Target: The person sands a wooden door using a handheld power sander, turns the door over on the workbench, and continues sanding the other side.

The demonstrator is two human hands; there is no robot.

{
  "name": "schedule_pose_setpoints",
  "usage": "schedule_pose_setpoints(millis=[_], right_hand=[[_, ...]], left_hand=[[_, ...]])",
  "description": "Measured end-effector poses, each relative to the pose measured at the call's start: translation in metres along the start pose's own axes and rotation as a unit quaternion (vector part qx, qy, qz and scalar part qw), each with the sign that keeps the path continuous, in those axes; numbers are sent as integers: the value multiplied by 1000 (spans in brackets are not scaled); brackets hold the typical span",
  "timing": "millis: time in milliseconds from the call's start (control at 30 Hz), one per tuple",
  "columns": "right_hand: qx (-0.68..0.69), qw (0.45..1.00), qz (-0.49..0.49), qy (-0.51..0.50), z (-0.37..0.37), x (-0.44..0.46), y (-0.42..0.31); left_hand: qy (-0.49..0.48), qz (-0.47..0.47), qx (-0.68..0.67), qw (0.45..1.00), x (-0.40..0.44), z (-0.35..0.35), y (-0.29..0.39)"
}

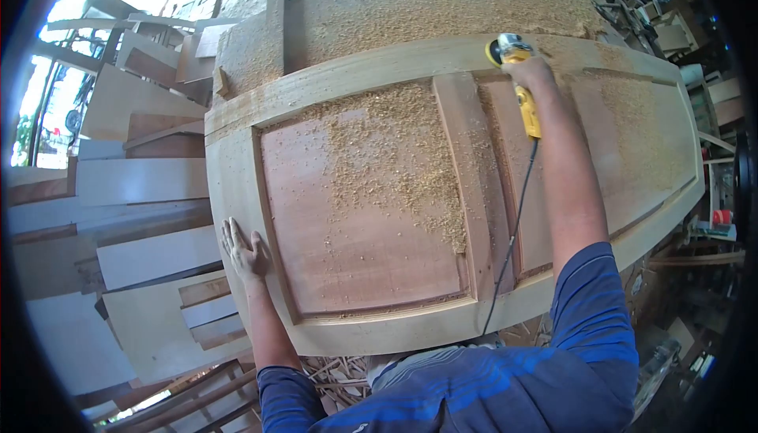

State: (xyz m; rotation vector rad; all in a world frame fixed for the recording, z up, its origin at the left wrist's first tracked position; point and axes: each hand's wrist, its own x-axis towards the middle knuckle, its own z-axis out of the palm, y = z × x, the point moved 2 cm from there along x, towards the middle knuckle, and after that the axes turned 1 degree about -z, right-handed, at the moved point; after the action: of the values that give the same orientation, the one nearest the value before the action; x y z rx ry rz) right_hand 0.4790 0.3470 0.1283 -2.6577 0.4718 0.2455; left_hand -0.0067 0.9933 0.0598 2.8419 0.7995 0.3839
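A large wooden door panel (pixel 339 335) lies flat in front of me, with wood shavings (pixel 395 157) scattered over its recessed parts. My right hand (pixel 531 74) is wrapped round a yellow angle grinder (pixel 527 113) at the panel's far rail, the disc end pointing away and to the left. The grinder's dark cord (pixel 513 232) runs back across the panel towards my body. On the left stile, my left hand (pixel 245 251) rests flat with its fingers spread, holding nothing.
Behind the panel is a board surface (pixel 410 7) covered in sawdust, with an upright wood strip (pixel 275 29) across it. Stacked boards (pixel 154 251) fill the left side. Scrap wood (pixel 335 378) lies on the floor below, and clutter stands at the right.
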Motion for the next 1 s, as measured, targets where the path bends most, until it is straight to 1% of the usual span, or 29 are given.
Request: schedule_pose_setpoints(millis=[67, 133, 167, 200, 300, 333, 400, 433, 467, 500, 533, 567, 600, 633, 667, 767, 800, 900, 1000], right_hand=[[7, 1000, -5, 5, -10, 0, 4], [3, 999, -8, -31, -9, -3, -5], [1, 999, -10, -48, -5, -6, -15], [-7, 999, -20, -48, 3, -13, -28], [-18, 997, -55, -48, 38, -38, -72], [-19, 996, -70, -49, 50, -52, -93], [-12, 993, -98, -58, 78, -81, -139], [-4, 992, -109, -67, 91, -98, -162], [-21, 990, -118, -69, 100, -118, -188], [-38, 989, -127, -71, 109, -140, -215], [-48, 986, -132, -92, 117, -158, -239], [-58, 983, -136, -112, 124, -176, -262], [-71, 979, -151, -119, 135, -191, -284], [-83, 975, -165, -125, 145, -206, -304], [-87, 972, -171, -135, 152, -223, -325], [-102, 963, -198, -154, 185, -258, -381], [-106, 959, -209, -160, 199, -266, -398], [-99, 956, -236, -146, 232, -296, -444], [-99, 943, -255, -189, 234, -331, -483]], left_hand=[[-6, -3, 4, 1000, 0, -2, -1], [-10, -9, 15, 1000, -1, -5, 2], [-12, -11, 19, 1000, 0, -5, 3], [1, -4, 18, 1000, 0, -7, 5], [17, -22, 19, 999, 4, -8, 10], [86, -2, 13, 996, 10, -6, 18], [95, 51, -98, 989, 29, 4, 38], [101, 75, -119, 985, 42, 10, 60], [105, 122, -170, 972, 54, 3, 89], [84, 128, -233, 960, 69, 9, 111], [49, 88, -290, 952, 85, 18, 133], [-23, 15, -399, 916, 102, 11, 162], [-28, -6, -483, 875, 120, 15, 182], [-95, -75, -545, 830, 140, 22, 194], [-160, -142, -599, 772, 159, 26, 200], [-263, -233, -659, 665, 209, 29, 196], [-259, -230, -648, 679, 222, 39, 186], [-254, -287, -645, 662, 246, 35, 142], [-251, -310, -645, 652, 255, 21, 97]])
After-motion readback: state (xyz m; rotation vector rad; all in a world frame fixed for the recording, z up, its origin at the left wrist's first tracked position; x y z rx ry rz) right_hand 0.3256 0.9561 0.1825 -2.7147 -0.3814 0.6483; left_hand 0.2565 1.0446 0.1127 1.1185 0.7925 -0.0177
